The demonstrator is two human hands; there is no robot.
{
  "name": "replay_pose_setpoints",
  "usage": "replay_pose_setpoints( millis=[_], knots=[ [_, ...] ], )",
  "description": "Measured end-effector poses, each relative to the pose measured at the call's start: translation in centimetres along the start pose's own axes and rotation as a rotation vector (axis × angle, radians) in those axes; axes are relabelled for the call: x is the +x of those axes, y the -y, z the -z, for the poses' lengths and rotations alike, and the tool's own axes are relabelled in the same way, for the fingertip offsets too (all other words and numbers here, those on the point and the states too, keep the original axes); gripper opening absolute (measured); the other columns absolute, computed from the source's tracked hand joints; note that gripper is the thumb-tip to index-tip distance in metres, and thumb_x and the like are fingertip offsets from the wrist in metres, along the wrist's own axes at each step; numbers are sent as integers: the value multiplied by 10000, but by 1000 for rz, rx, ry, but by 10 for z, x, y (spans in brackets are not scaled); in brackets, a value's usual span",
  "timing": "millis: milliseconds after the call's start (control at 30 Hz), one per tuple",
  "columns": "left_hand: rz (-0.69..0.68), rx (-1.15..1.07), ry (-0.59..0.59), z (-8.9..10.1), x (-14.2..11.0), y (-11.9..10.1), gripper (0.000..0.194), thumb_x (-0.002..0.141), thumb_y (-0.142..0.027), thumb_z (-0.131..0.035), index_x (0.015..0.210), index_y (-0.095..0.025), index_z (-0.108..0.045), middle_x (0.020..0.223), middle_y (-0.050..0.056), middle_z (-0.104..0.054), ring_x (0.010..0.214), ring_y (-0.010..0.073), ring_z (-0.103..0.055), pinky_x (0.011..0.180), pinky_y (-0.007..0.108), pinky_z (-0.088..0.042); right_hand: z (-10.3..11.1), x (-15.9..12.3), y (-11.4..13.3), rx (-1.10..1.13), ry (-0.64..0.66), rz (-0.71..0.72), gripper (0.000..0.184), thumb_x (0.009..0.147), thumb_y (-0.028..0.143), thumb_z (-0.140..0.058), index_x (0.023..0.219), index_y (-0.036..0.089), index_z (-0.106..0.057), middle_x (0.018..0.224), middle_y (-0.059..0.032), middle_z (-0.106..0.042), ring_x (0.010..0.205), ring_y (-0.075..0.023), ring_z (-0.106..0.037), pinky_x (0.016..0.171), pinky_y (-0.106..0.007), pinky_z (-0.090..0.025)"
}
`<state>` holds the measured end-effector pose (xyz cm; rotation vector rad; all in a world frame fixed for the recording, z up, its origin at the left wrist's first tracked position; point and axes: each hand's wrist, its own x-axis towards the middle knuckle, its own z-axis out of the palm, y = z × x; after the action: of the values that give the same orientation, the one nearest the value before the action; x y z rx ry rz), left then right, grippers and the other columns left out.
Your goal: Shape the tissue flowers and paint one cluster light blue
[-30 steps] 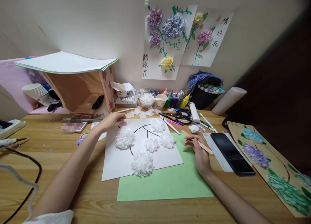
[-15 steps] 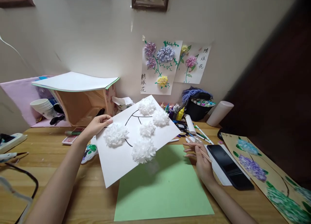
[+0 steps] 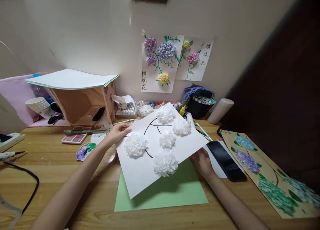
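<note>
I count one left hand [image 3: 121, 132] and one right hand [image 3: 203, 163] on my feed, one white sheet [image 3: 138, 183], five white paper flowers [image 3: 165, 163] and one green sheet [image 3: 160, 198]. On the tabletop [image 3: 87, 196] I make out one phone [image 3: 226, 161], one paint palette [image 3: 85, 151] and one tan picture [image 3: 297, 205] showing four flower heads [image 3: 247, 161]. I get two pictures [image 3: 153, 85] on the wall [image 3: 87, 40].

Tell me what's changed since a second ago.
The white sheet, which lay flat over the green sheet, has been lifted and tilted, its left edge held by the left hand. The right hand now has its fingers hidden behind the sheet's right corner; its wooden stick is out of view. The green sheet and phone stayed on the table.
</note>
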<state>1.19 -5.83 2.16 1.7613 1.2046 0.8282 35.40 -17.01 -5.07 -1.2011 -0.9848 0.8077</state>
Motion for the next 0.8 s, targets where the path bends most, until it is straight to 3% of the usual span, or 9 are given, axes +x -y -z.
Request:
replay_pose_setpoints(
  millis=[67,167,300,400,467,567,667,733,800],
  knots=[
    [-22,27,-7,-2,0,0,391,695,-530,-581,785,-150,-558,704,5,-565,615,117,-496,508,201,-372,7,5,5,59,-15,-40,559,714,687,-440,1003,246,-623,926,-83,-700,792,-247,-657,613,-364,-535],
    [-26,24,3,0,1,2,374,703,-511,-590,788,-147,-569,732,14,-582,626,118,-506,522,201,-377,20,11,21,86,106,-166,659,680,747,-409,1019,226,-627,949,-84,-694,778,-239,-653,620,-361,-524],
    [14,4,53,2,0,4,374,668,-511,-627,768,-151,-592,727,17,-602,621,128,-517,521,207,-376,28,9,48,-102,359,-282,420,610,462,-717,899,162,-659,831,-49,-693,778,-198,-634,683,-286,-495],
    [88,-18,63,4,2,3,370,647,-509,-646,762,-160,-606,702,8,-607,613,131,-518,514,205,-372,28,6,55,-223,517,-279,283,677,393,-684,803,141,-658,745,-26,-671,724,-171,-615,660,-259,-476],
    [121,-26,-23,9,5,3,364,665,-514,-627,756,-162,-606,709,10,-608,620,131,-519,524,207,-377,30,7,52,-256,477,-263,265,701,385,-661,806,142,-662,749,-30,-674,723,-173,-613,654,-256,-473],
    [136,-82,-332,13,4,5,383,771,-532,-472,778,-163,-576,712,26,-600,593,130,-513,539,227,-395,40,13,42,-177,320,-279,301,663,356,-702,883,151,-675,836,-58,-700,806,-204,-636,735,-282,-488],
    [115,-20,-590,-2,-20,4,368,856,-462,-320,843,-168,-541,775,49,-610,626,149,-534,620,275,-436,48,20,34,-44,151,-294,334,648,340,-722,930,167,-671,908,-67,-709,857,-209,-651,806,-308,-494],
    [61,175,-372,-27,-50,-2,344,852,-443,-370,956,-178,-562,946,76,-625,828,204,-567,761,323,-453,49,21,33,10,82,-283,367,643,339,-727,960,166,-662,944,-77,-707,886,-219,-654,823,-330,-501],
    [-78,327,47,-57,-81,-10,407,797,-439,-506,1155,-245,-526,1229,84,-533,1082,255,-495,923,374,-402,46,21,33,37,54,-277,387,635,345,-733,963,155,-661,956,-91,-707,910,-238,-653,820,-349,-511]
  ],
)
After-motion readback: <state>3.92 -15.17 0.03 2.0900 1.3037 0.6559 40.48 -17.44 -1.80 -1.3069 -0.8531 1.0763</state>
